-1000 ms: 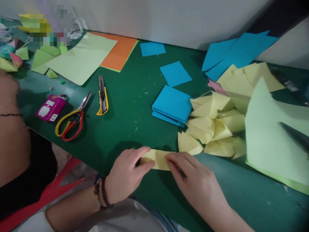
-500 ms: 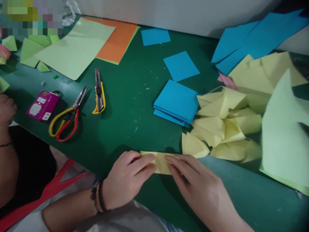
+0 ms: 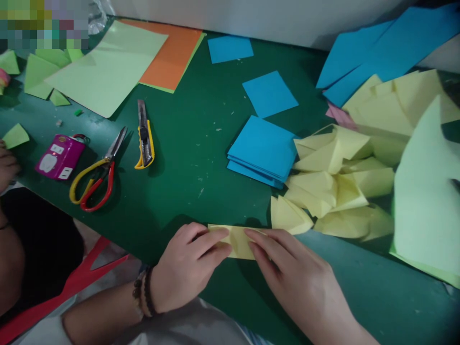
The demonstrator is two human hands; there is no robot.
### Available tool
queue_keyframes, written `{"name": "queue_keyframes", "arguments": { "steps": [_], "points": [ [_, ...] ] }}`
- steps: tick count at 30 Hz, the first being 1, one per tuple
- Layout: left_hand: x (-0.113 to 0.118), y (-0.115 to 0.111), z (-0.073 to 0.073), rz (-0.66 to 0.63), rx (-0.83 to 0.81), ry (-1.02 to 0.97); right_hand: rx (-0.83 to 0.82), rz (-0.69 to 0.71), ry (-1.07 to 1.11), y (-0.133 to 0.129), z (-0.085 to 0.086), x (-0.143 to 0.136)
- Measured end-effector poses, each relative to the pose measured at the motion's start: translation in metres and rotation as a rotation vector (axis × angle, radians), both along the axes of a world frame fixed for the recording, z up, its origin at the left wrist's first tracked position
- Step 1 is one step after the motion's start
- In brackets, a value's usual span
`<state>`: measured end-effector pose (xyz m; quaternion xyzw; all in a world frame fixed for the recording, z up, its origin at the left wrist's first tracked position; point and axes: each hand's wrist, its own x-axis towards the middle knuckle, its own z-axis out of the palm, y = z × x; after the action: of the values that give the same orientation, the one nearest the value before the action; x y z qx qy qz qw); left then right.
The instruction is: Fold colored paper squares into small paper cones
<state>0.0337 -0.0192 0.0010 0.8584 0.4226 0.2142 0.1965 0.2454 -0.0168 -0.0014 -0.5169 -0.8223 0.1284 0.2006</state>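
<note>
A folded strip of pale yellow paper (image 3: 238,242) lies at the near side of the green table, between my hands. My left hand (image 3: 194,268) has its fingers closed on the strip's left part, and a beaded bracelet circles that wrist. On the right part, the fingers of my right hand (image 3: 291,273) press and pinch the same paper. My fingers hide both ends of the strip. Just beyond my right hand sits a folded yellow piece (image 3: 288,216), beside a heap of more folded yellow papers (image 3: 334,187).
A stack of blue squares (image 3: 262,148) lies ahead, with two loose blue sheets behind it. Scissors (image 3: 97,179), a yellow box cutter (image 3: 144,139) and a purple box (image 3: 60,157) are to the left. Green sheets (image 3: 424,206) stand at right. Another person's hand (image 3: 7,167) is at far left.
My hands and the yellow strip stay almost in place. The view has shifted slightly. At far left, a green folded piece by the other person's hand has come further into view.
</note>
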Motion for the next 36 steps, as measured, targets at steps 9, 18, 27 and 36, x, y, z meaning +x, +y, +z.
{"name": "queue_keyframes", "arguments": {
  "steps": [9, 18, 27, 36],
  "points": [
    [-0.0001, 0.0007, -0.0009, -0.006, 0.010, -0.001, -0.005, -0.004, -0.002, -0.0007, -0.0012, 0.0005],
    [-0.0005, 0.0014, -0.0003, -0.021, 0.035, 0.022, 0.014, -0.008, -0.017, 0.0014, 0.0000, -0.0007],
    [-0.0009, -0.0024, 0.0011, 0.036, 0.041, 0.080, 0.024, -0.006, -0.022, 0.0007, 0.0004, 0.0004],
    [-0.0070, -0.0028, 0.0072, -0.003, 0.011, 0.165, 0.045, 0.001, -0.030, 0.0004, -0.0019, -0.0014]
  ]
}}
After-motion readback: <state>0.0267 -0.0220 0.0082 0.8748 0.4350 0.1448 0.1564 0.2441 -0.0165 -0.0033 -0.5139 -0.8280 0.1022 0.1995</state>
